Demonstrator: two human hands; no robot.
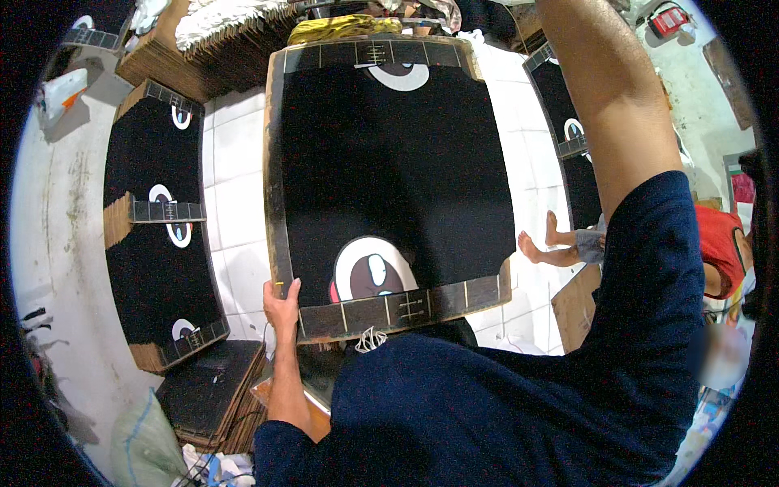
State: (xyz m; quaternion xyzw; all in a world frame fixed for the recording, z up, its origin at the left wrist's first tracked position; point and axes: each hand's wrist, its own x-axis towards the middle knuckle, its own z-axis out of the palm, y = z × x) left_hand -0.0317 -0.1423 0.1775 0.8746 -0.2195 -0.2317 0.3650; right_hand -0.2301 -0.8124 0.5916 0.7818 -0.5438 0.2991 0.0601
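In front of me lies a large flat board (pixel 479 298) with marked dark strips along its near and far ends. Black fabric (pixel 389 162) covers its middle, printed with a big cartoon eye (pixel 375 272) near me and part of another eye (pixel 399 76) at the far end. My left hand (pixel 281 304) is closed on the board's near left corner, thumb on top and fingers round the outer edge. My right arm (pixel 621 105) reaches up past the upper right of the view, so its hand is out of sight. A white cord (pixel 371 339) hangs by the near edge.
Left stands a row of stacked boards (pixel 166 213) with similar eye prints; another row (pixel 572 146) stands right. Dark panels (pixel 213 385) pile up at lower left. Cardboard stacks (pixel 235 40) with white cloth stand far left. A person in red (pixel 718 247) sits at right, bare feet towards the board.
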